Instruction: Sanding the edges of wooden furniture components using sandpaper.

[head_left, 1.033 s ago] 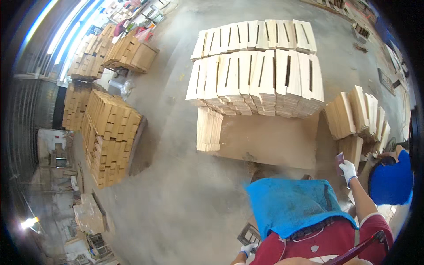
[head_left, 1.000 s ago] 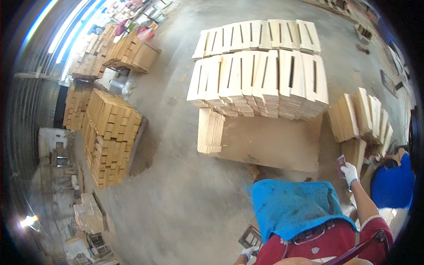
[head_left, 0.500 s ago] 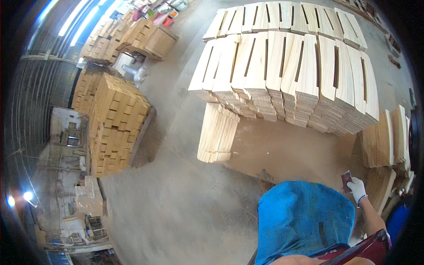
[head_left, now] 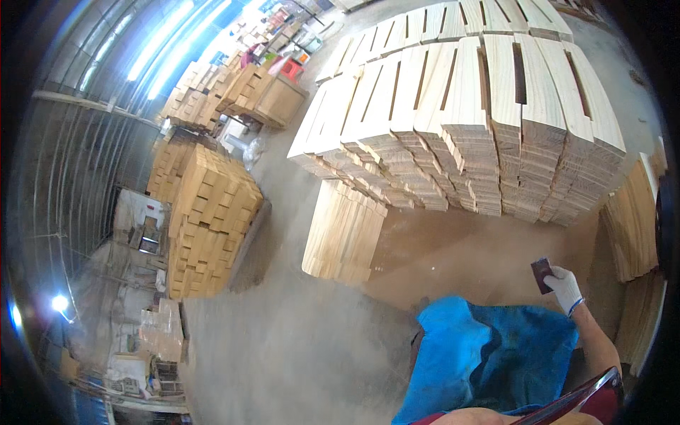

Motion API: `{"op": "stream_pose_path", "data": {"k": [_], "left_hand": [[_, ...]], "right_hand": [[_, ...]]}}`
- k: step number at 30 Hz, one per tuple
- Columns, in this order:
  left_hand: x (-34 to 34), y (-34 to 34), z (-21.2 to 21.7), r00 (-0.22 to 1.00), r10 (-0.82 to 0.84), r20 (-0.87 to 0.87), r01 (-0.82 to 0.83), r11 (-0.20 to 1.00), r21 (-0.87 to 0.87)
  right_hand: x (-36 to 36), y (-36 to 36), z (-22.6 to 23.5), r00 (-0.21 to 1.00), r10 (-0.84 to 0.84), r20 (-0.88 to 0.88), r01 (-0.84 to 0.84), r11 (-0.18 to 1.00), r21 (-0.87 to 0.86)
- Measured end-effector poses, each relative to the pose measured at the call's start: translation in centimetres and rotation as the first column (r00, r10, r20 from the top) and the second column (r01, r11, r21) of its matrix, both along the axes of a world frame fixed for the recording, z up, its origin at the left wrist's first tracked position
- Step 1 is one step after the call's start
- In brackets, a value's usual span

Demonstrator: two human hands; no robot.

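Note:
My right hand, in a white knit glove, is closed around one end of a small dark red-brown flat rectangle that looks like folded sandpaper. It is held out at the right, above the dusty floor. Across my lap spreads a blue apron, creased and folded. Beyond the hand stand stacks of pale wooden boards, laid side by side with long slots between them. My left hand does not show.
A leaning bundle of boards stands at the near left corner of the stacks. More board stacks are at the right. On the left, wood blocks are piled on a pallet, near a carton. A red stool is far back.
The view has shifted, and the board stacks look larger and nearer. My right hand, still holding the flat rectangle, sits slightly further left and higher. The apron has changed from smooth to folded.

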State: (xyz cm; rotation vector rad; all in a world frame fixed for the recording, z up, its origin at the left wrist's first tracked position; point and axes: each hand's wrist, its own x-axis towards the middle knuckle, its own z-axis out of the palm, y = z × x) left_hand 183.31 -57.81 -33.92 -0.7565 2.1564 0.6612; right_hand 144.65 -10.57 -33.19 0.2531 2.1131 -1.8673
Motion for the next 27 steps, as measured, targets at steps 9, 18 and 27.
{"op": "stream_pose_path", "data": {"k": [9,18,27], "left_hand": [[-8.1,-4.2,4.6,0.931,-0.36,-0.061,0.338,0.914,-0.225],[-28.8,11.0,20.1,0.023,-0.773,-0.634,0.75,0.432,-0.5],[-23.9,10.2,21.7,0.303,-0.723,-0.621,0.935,0.351,0.047]], "right_hand": [[3.7,1.5,-0.5,0.983,-0.184,0.022,0.186,0.974,-0.13],[8.9,-3.5,7.5,0.959,-0.268,-0.096,0.248,0.952,-0.179],[17.0,2.2,9.5,0.874,-0.467,-0.132,0.433,0.874,-0.221]]}}
